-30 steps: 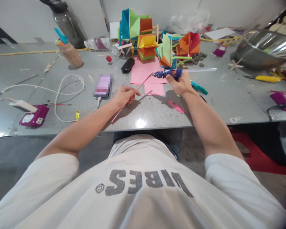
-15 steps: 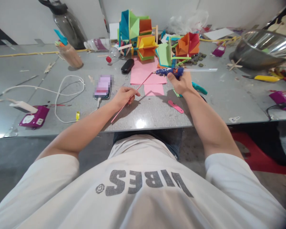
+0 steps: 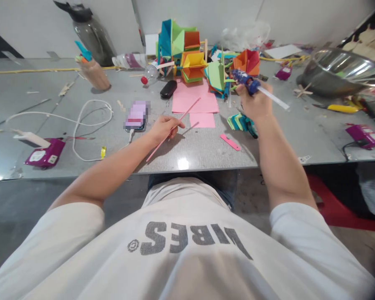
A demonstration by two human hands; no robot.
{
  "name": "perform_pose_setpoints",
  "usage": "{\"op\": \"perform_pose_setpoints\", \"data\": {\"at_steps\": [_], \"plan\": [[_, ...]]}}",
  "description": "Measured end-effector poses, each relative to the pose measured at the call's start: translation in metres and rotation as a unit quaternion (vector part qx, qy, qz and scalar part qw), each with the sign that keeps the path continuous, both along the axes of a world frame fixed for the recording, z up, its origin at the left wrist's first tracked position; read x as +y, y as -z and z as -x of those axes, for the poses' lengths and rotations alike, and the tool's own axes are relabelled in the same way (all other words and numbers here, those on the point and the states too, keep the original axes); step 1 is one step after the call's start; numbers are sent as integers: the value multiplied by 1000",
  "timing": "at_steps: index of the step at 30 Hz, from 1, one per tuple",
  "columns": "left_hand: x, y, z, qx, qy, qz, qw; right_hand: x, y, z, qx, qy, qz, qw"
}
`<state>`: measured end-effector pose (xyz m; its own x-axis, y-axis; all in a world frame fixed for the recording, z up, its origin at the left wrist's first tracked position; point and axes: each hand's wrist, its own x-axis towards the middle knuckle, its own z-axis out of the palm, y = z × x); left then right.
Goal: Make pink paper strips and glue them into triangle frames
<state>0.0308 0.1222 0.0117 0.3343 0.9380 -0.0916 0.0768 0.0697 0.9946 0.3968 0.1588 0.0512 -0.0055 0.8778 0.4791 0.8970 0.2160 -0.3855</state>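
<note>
Pink/blue | pinching stick (image 3: 190, 108) in left hand (image 3: 166, 128), clamping glue gun (image 3: 243, 78) in right hand (image 3: 256, 99) | just swung gun clear of stick's tip | apparently pausing gluing there

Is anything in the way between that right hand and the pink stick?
Nothing visible blocks the right hand from the pink stick; the pink paper lies flat below, and the green paper shape sits just beyond.
</note>
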Motion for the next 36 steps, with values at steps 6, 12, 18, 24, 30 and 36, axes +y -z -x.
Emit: {"op": "perform_pose_setpoints", "data": {"at_steps": [6,12,18,24,30,36], "plan": [[-13,-8,6,151,92,-89,980,-38,-15,-69,-83,155,-4,984],[-55,-12,17,478,210,-421,741,-94,21,-151,-89,207,77,971],[-77,-1,28,530,225,-574,582,-107,40,-191,-64,239,149,957],[-80,4,33,535,210,-607,550,-103,32,-219,-84,227,245,939],[-84,-2,35,527,232,-600,555,-141,18,-160,-182,212,69,958],[-99,-7,22,507,227,-575,600,-189,42,9,-45,-212,-14,976]]}}
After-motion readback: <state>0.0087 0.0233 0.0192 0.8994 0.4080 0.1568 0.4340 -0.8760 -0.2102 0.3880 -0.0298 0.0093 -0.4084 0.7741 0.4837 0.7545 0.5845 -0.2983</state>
